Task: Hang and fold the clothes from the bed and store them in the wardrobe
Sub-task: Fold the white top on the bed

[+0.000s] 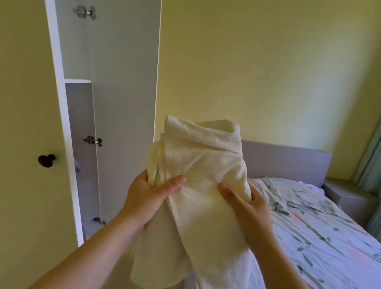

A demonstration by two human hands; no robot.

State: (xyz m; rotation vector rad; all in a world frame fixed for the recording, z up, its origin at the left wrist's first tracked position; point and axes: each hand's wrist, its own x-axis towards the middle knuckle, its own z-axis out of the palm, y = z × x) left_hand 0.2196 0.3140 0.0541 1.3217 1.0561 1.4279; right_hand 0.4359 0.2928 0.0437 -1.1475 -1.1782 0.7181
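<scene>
- Head view, progress: a cream waffle-weave garment (pixel 206 168) is off the bed (pixel 335 256) and held up in the centre of the frame, bunched lengthwise, with its lower part hanging past the wrists.
- It is not yet stored. The wardrobe (pixel 55 67) stands at the left of the frame with one door (pixel 127 72) swung open and a shelf edge (pixel 77 81) showing, but most of the inside is hidden.
- A crumpled floral cloth (pixel 271 195) lies on the bed right of centre. I cannot tell whether it is clothing left to do or bedding.
- By my reading, this piece still needs a tidy fold or a hanger.
- Hands: the left hand (pixel 147 195) grips the garment's left edge, thumb across the front.
- The right hand (pixel 250 207) grips the right edge the same way. Both forearms reach up from the bottom of the frame.
</scene>
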